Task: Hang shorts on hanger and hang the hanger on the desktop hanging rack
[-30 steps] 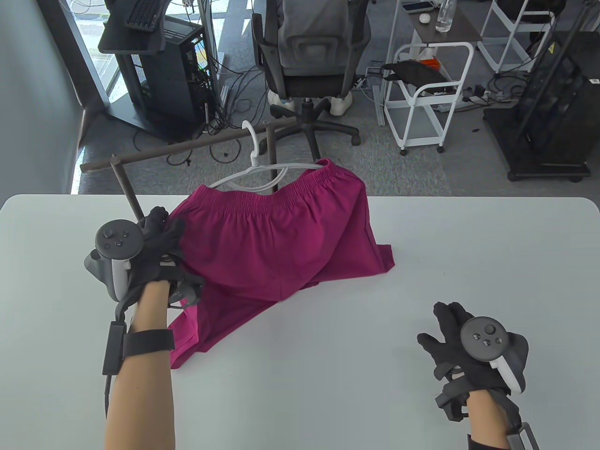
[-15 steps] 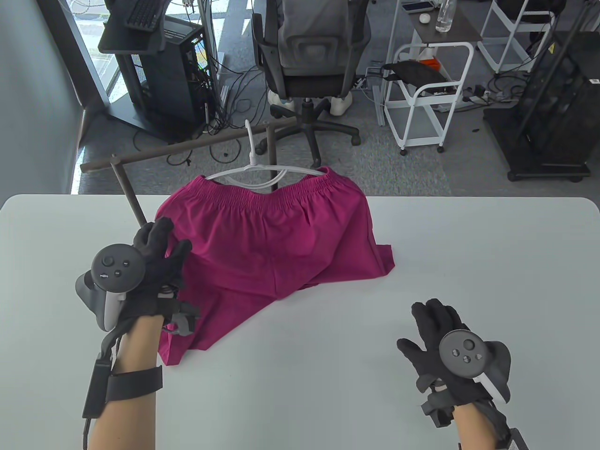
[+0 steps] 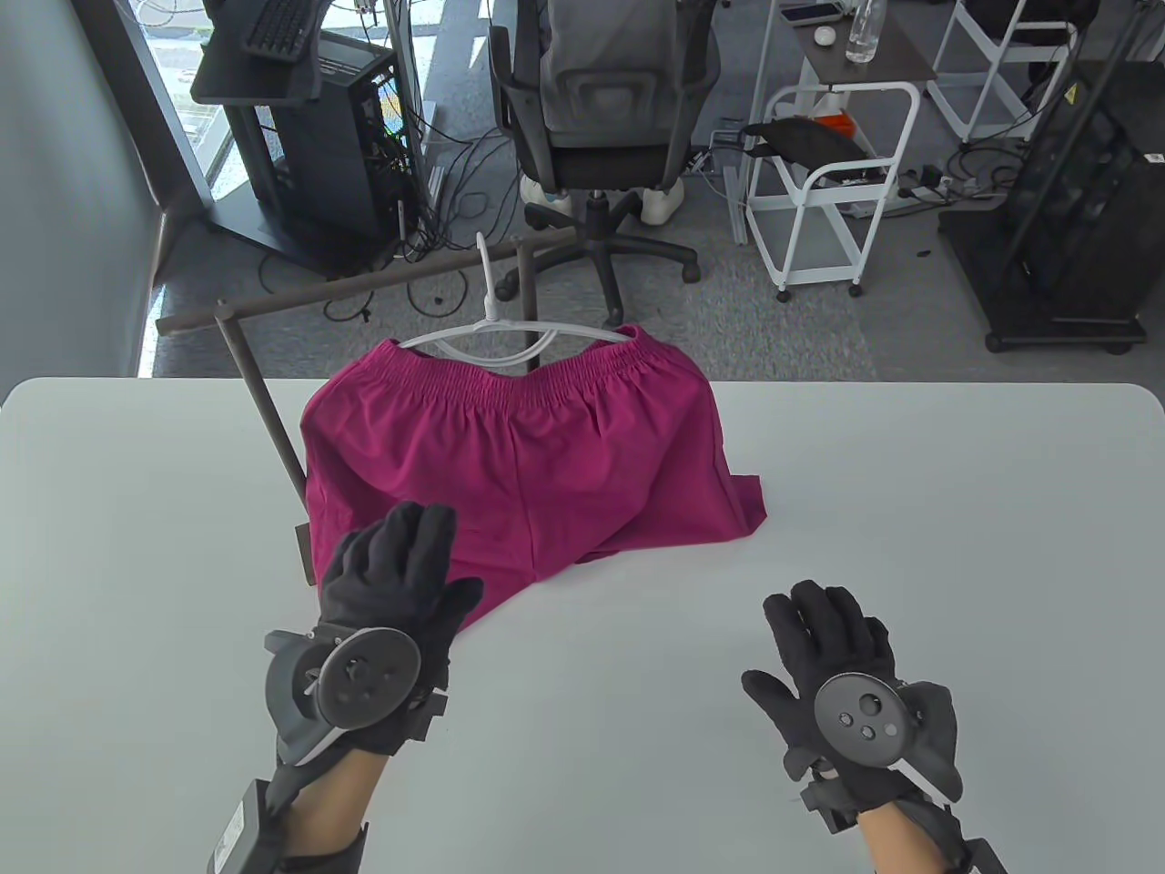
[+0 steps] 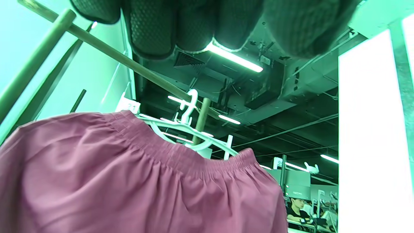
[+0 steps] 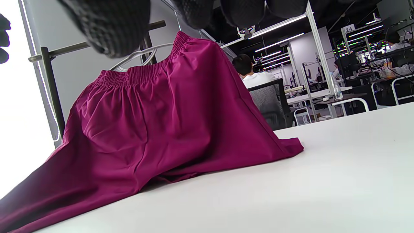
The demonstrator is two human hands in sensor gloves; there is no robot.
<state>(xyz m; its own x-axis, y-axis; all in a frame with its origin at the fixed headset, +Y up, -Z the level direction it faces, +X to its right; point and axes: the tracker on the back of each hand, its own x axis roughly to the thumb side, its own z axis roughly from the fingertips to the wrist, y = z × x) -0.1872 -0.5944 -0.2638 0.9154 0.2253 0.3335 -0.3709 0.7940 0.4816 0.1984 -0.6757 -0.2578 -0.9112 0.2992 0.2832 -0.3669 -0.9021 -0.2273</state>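
Shorts (image 3: 519, 455) hang on the hanger (image 3: 496, 332), hooked on the rack (image 3: 273, 305). Your left hand (image 3: 391, 592) lies flat, fingers relaxed, on their near hem; your right hand (image 3: 833, 665) rests relaxed, holding nothing.

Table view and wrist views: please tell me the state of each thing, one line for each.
Shorts: on the hanger, hems lying on the table.
Hanger: hooked on the rack bar.
Rack: upright on the table.
Left hand: open, fingers over the shorts' hem, holding nothing.
Right hand: open over the table, apart from the shorts.
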